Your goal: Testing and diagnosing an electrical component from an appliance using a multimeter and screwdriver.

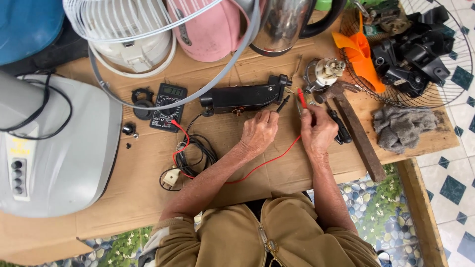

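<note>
Head view: on the cardboard-covered counter (123, 198), the left hand (259, 131) grasps a thin black probe (283, 103) beside a black plastic housing (242, 96). The right hand (318, 129) pinches a red probe (301, 98). A wooden-handled hammer (357, 128) lies just right, towards the right edge; bare cardboard lies nearer the front edge.

A khaki zip-front jacket with sleeves pushed up; both hands (289, 131) are bare.

A cardboard-covered bench (237, 173) carries a multimeter (168, 107), hammer (357, 129) and rag (404, 127).
</note>
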